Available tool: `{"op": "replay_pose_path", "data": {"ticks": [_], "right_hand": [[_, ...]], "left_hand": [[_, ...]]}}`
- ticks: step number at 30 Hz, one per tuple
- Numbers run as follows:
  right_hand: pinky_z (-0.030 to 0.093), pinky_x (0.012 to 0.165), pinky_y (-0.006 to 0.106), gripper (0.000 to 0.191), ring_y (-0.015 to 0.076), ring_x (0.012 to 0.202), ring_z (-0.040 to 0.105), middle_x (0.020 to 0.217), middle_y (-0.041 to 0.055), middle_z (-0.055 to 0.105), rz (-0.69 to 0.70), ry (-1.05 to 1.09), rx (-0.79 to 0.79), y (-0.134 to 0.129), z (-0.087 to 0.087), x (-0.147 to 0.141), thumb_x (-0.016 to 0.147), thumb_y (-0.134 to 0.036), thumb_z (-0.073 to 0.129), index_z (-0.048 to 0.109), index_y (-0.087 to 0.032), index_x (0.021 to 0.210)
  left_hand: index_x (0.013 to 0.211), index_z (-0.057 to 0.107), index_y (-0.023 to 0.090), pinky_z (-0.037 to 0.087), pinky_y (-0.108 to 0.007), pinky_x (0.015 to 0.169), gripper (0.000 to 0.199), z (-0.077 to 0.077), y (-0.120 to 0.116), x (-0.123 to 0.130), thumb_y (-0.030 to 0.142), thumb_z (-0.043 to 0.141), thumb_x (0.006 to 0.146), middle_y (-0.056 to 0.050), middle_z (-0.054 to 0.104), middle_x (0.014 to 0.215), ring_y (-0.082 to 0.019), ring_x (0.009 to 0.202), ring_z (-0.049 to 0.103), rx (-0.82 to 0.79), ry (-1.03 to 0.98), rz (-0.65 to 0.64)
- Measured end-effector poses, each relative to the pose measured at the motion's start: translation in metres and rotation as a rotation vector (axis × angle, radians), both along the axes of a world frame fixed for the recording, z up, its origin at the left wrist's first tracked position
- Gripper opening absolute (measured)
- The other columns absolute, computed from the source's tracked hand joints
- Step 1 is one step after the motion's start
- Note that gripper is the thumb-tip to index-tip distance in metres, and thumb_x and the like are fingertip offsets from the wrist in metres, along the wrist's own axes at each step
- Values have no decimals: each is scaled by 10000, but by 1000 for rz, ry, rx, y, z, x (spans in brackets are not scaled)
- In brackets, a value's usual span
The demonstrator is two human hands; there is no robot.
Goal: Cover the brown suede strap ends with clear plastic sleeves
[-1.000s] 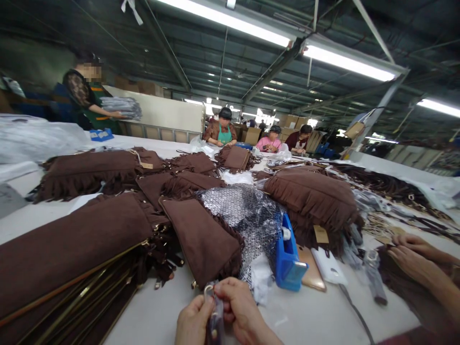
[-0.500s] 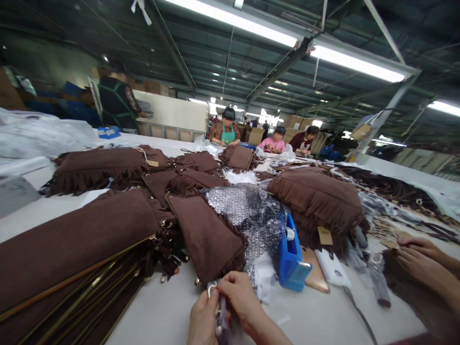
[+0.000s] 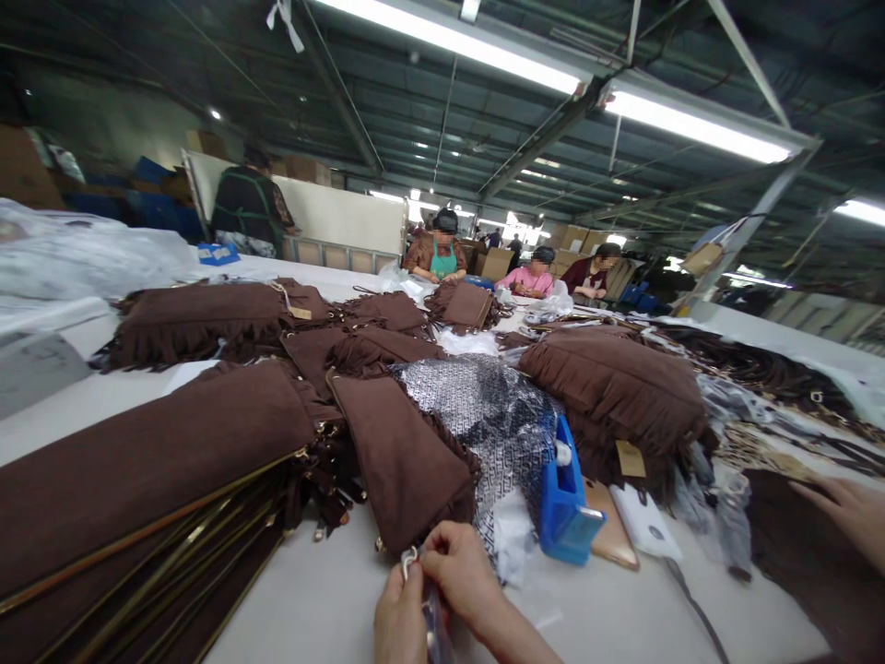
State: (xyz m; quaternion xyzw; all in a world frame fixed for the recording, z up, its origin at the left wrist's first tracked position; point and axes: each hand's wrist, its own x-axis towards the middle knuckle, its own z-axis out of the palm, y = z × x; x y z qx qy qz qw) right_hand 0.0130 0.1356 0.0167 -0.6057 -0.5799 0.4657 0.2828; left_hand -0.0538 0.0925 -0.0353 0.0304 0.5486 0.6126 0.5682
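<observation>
Near the front edge of the table, my left hand (image 3: 399, 616) is closed around a strap bundle wrapped in clear plastic (image 3: 434, 629). A pale metal clasp (image 3: 409, 559) sticks out at the top of the bundle. My right hand (image 3: 462, 574) pinches the same bundle beside the clasp, its fingertips close to those of my left hand. Just beyond them lies a brown fringed bag (image 3: 401, 461), its lower corner near my fingers. The lower part of the bundle is partly hidden behind my hands.
A blue tape dispenser (image 3: 568, 503), a phone (image 3: 612, 530) and a white corded device (image 3: 644, 521) lie to the right. Stacked brown bags (image 3: 138, 452) fill the left. Patterned plastic wrap (image 3: 477, 397) lies ahead. A co-worker's hand (image 3: 854, 516) touches brown material at far right.
My hands stay on the wrapped strap with small finger shifts, and the clasp is turned slightly. At right, the co-worker's hands have parted from the tag and cords; one now rests over the brown material.
</observation>
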Motion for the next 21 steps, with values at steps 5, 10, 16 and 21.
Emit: {"op": "replay_pose_path", "data": {"ticks": [5, 10, 16, 21], "right_hand": [[282, 415, 195, 120, 95, 433, 420, 445, -48, 463, 3, -7, 1, 2, -6, 0, 534, -69, 473, 518, -176, 504], [279, 417, 195, 128, 97, 451, 424, 456, -41, 472, 9, -11, 21, 7, -5, -3, 524, -61, 469, 520, -173, 490], [281, 438, 197, 153, 88, 450, 411, 441, -44, 472, 10, -19, 13, 9, 6, -5, 506, -39, 479, 528, -167, 440], [240, 348, 195, 178, 77, 302, 346, 323, -67, 394, 8, 25, -174, 11, 13, -8, 521, -49, 426, 474, -185, 417]], "left_hand": [[591, 552, 174, 423, -261, 451, 191, 15, 3, -2, 293, 587, 736, 5, 531, 455, -159, 436, 533, -36, -206, -40], [621, 567, 130, 469, -295, 485, 269, 30, 6, -5, 184, 416, 837, -39, 554, 458, -180, 453, 573, -28, -445, -141], [658, 579, 114, 489, -315, 520, 248, 24, 5, -2, 213, 443, 840, -71, 600, 513, -202, 518, 609, 25, -500, -130], [562, 547, 120, 472, -256, 501, 167, 21, 3, -3, 99, 608, 715, -34, 576, 480, -155, 466, 578, 62, -400, -79]]}}
